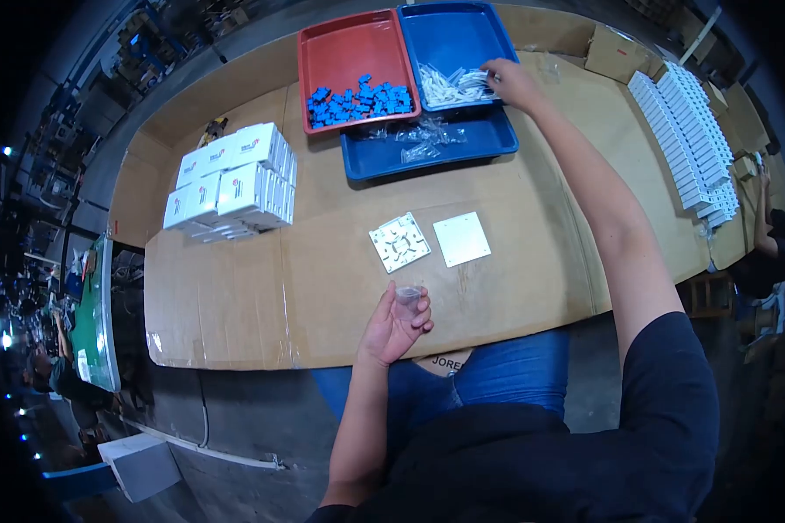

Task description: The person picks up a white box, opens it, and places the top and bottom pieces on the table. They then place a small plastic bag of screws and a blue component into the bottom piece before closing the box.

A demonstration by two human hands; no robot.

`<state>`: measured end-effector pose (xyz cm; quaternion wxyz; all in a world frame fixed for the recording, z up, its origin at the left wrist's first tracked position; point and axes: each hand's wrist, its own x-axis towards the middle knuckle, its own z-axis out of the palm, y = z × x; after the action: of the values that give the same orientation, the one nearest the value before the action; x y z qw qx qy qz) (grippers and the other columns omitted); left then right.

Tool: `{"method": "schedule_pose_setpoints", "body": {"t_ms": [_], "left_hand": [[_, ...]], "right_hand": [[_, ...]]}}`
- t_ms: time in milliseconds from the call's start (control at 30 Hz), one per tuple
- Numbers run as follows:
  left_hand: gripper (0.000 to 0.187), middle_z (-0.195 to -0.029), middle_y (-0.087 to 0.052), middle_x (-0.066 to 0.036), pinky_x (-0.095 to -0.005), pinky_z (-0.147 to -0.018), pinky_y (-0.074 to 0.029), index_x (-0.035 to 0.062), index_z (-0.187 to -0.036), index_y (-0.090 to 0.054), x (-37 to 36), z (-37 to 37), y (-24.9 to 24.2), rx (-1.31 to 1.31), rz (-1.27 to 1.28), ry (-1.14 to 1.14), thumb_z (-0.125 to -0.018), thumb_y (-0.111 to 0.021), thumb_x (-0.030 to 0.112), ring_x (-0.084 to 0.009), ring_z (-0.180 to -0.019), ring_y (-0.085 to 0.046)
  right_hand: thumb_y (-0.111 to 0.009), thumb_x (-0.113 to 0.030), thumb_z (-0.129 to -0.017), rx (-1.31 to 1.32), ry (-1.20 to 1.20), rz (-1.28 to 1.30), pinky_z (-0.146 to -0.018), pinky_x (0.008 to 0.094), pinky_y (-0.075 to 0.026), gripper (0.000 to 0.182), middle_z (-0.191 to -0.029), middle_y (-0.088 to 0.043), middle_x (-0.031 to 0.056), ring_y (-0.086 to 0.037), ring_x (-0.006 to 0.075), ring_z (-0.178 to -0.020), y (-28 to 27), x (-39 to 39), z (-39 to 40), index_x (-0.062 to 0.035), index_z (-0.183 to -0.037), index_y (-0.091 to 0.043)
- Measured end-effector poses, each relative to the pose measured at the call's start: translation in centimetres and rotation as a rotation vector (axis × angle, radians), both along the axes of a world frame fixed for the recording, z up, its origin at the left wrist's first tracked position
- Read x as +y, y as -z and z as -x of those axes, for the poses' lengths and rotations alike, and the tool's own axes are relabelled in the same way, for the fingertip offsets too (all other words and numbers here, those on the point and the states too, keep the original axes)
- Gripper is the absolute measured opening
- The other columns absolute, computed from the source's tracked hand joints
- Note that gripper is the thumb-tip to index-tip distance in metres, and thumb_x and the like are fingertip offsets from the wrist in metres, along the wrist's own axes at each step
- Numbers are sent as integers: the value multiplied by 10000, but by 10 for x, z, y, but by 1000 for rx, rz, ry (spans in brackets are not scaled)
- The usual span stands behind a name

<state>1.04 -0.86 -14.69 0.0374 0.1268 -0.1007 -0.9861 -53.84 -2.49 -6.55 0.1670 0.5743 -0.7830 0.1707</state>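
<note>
My left hand [394, 327] is closed around a small clear plastic bag [408, 301], palm up near the table's front edge. Reaching far forward, my right hand [510, 83] is at the right side of the blue tray [458, 33]. Its bent fingertips are at a heap of slim white pieces [449, 87]; what lies between them is too small to make out. Just beyond my left hand lies an open square white housing [399, 242] with moulded clips inside. To its right is a flat square white cover [461, 239], apart from it.
A red tray [353, 44] holds many blue connectors [358, 103]. In front, a lower blue tray [432, 166] holds clear bags [429, 135]. Stacked white boxes [235, 179] stand left; rows of white housings [685, 139] stand right. Another person [763, 248] is at the right edge.
</note>
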Motion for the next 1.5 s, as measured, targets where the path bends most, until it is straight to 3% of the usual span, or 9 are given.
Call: {"method": "schedule_pose_setpoints", "body": {"t_ms": [100, 167, 467, 833, 1033, 1167, 1333, 1433, 1500], "left_hand": [[604, -1019, -625, -58, -373, -836, -481, 5, -1276, -608, -1, 0, 9, 35, 38, -17, -1119, -365, 536, -177, -834, -553], [591, -1031, -642, -54, -361, -842, -495, 4, -1272, -612, 0, 2, 7, 60, 17, -34, -1125, -367, 521, -171, -835, -568], [596, -1031, -670, -68, -356, -864, -516, -11, -1278, -614, 2, 1, 6, 41, 146, -14, -1137, -344, 502, -169, -857, -623], [568, -1019, -680, -59, -327, -818, -526, 4, -1268, -634, 9, -3, 0, 1, 350, -14, -1118, -427, 511, -154, -854, -629], [518, -1012, -682, -62, -317, -791, -524, 34, -1242, -628, 10, -6, 3, -41, 463, 0, -1113, -450, 504, -156, -855, -631], [479, -1015, -676, -74, -335, -817, -526, 49, -1269, -609, 5, -4, 6, 39, 351, -14, -1115, -462, 478, -166, -854, -630], [441, -1038, -672, -89, -372, -871, -526, 71, -1302, -592, 8, -5, 9, 100, 309, -34, -1125, -448, 448, -179, -864, -629], [421, -1058, -666, -73, -386, -888, -522, 85, -1329, -574, 8, -4, 9, -4, 324, -48, -1131, -431, 428, -184, -879, -624], [408, -1067, -665, -56, -387, -891, -523, 85, -1328, -571, 10, -5, 5, 7, 366, -74, -1131, -435, 416, -185, -880, -618]], "right_hand": [[-712, -147, -942, -420, 26, 366, -823, 381, -561, 168, -991, -758, 111, -720, 257, -918, -19, 4, -17, -77, -1087, -757], [-740, -165, -974, -786, -124, 663, -758, 283, -523, 180, -937, -735, 24, -664, 130, -848, -33, 20, -59, -38, -1101, -752], [-751, -46, -941, -1505, -118, 383, -691, 206, -483, 166, -884, -695, -9, -603, 43, -784, 17, 130, -339, -8, -1102, -740], [-768, -106, -923, -1100, -388, -160, -751, 279, -516, 132, -967, -714, 38, -656, 113, -863, -10, 130, -359, -17, -1019, -761], [-692, -113, -996, -1187, -584, -395, -873, 329, -534, 145, -1148, -717, 78, -659, 167, -973, -8, 120, -358, 17, -1017, -755], [-621, -165, -1056, -1223, -578, -401, -899, 341, -536, 232, -1152, -720, 81, -654, 172, -995, -10, 117, -354, 28, -1068, -749], [-539, -309, -1110, -1208, -567, -415, -833, 317, -547, 402, -922, -706, 93, -665, 158, -877, -12, 111, -371, 54, -1088, -710], [-475, -300, -1132, -1204, -491, -767, -845, 316, -537, 413, -1057, -687, 85, -647, 155, -885, -15, 104, -381, 56, -1199, -674], [-473, -298, -1133, -1242, -506, -709, -831, 317, -540, 411, -1043, -689, 90, -655, 156, -862, -13, 105, -376, 56, -1186, -674]]}}
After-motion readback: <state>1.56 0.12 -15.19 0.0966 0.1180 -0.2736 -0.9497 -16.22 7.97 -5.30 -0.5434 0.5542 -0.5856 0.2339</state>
